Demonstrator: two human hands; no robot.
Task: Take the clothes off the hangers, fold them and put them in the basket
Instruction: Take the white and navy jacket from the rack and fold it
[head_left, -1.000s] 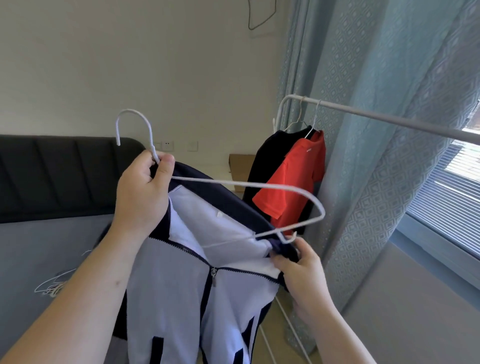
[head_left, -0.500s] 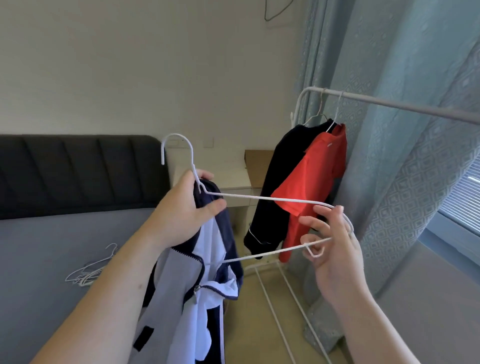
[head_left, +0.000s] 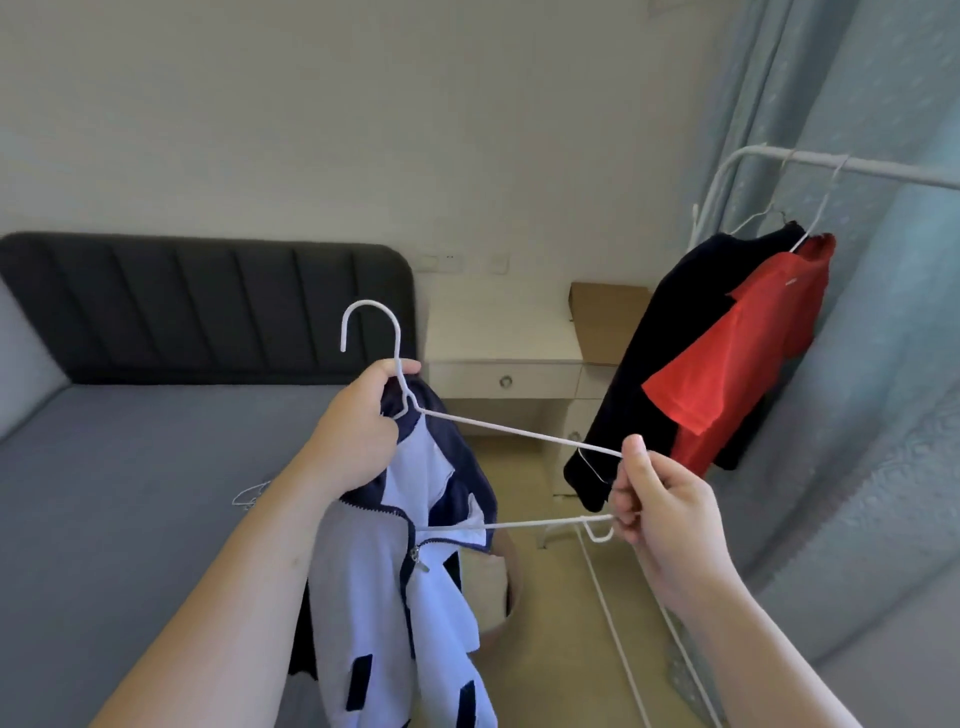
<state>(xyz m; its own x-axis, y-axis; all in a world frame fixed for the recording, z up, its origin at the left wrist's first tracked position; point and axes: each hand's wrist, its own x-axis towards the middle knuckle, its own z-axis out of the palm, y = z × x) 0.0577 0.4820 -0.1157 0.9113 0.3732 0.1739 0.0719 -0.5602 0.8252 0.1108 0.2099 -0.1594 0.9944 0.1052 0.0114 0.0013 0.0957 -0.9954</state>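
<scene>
Gripping the white hanger (head_left: 519, 432) by its neck, with jacket (head_left: 363, 597) collar, in left hand (head_left: 358, 436), centre frame. Pinching its far end in right hand (head_left: 660, 514), lower right.

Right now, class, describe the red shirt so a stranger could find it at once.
Find the white clothes rail by the blue curtain on the right. Two garments hang there. The red shirt overlaps the black garment and is the only bright one.
</scene>
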